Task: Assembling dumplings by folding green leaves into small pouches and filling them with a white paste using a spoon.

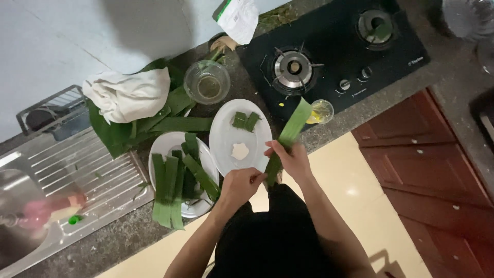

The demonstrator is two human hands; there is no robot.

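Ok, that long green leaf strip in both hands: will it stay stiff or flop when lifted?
The leaf strip probably holds fairly stiff: its free end juts up past the right hand without drooping. It looks thin and light, so likely bends easily where the left hand pinches it. The cut strips overhang their plate only slightly sagging.

Glossy white plate [226,135], ridged steel drainboard [87,175]

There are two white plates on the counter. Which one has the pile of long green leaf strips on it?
The left plate, nearest the sink, bears the long leaf strips. The right plate holds only two small folded leaf parcels and a white lump.
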